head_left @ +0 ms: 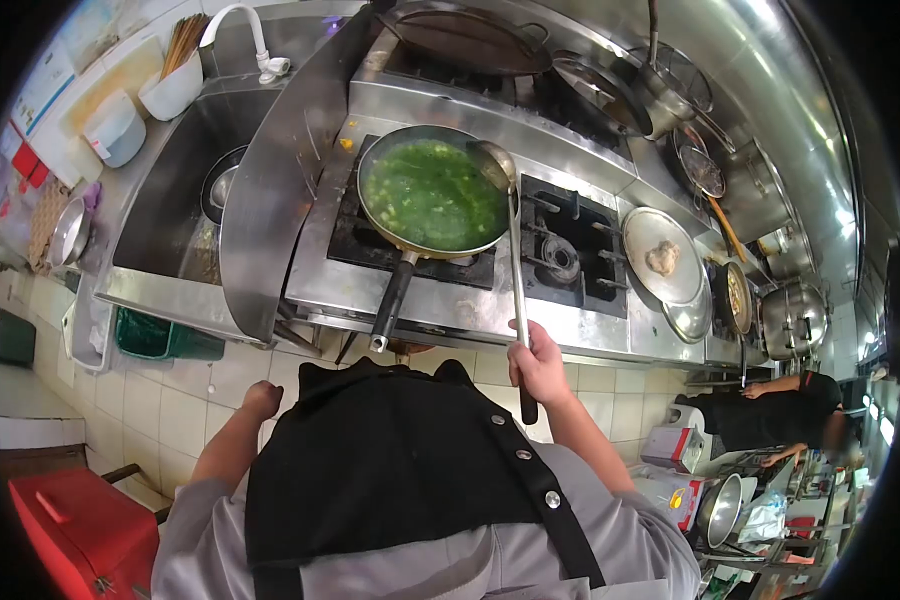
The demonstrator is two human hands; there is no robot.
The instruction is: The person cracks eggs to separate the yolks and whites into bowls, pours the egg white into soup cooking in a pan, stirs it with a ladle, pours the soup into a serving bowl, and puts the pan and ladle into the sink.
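Observation:
My right hand is wrapped round the dark handle of a long metal ladle. The ladle's bowl rests at the right rim of a pan holding green soup with pale pieces in it. This pan sits on the left burner, its black handle pointing toward me. My left hand hangs at my left side, away from the stove, with its fingers curled; nothing shows in it.
Right of the pan are a bare burner and a round lid with a pale lump on it. A metal divider separates stove and sink. Another person stands at the far right. A red box is at lower left.

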